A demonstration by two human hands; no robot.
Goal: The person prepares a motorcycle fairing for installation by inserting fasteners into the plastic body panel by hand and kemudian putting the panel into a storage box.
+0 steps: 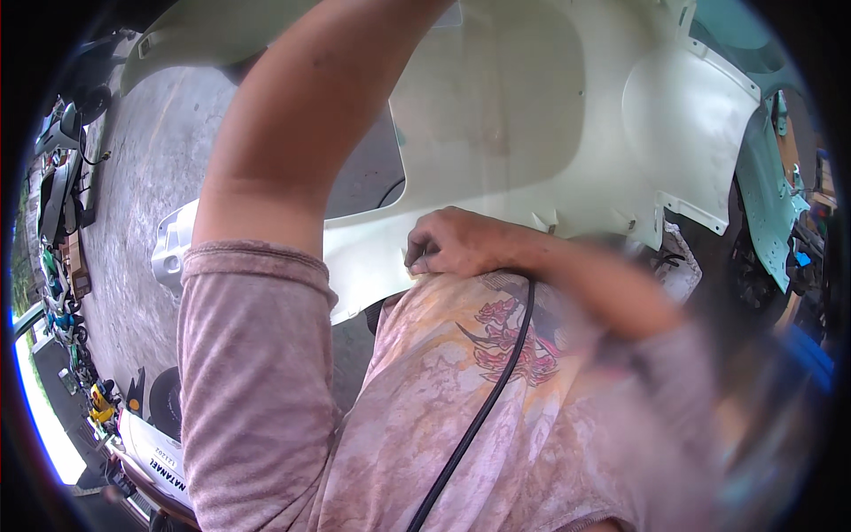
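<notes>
A large pale cream-green vehicle body panel (496, 106), with a cut-out opening and small tabs along its near edge, fills the space in front of me. My right hand (456, 241) rests at that near edge, close against my shirt. Its fingers are curled and pressed together on the rim; a small yellowish bit (413, 274) shows beneath the fingertips, too little to identify. My left arm stretches up across the panel and leaves the top of the picture, so the left hand is out of sight.
A black cable (483, 403) runs down over my shirt. Another pale panel (199, 40) is at the upper left, a mint-green panel (769, 199) at the right. A silver part (170, 248) lies on the grey concrete floor (133, 195). Motorcycles and parts line the left side.
</notes>
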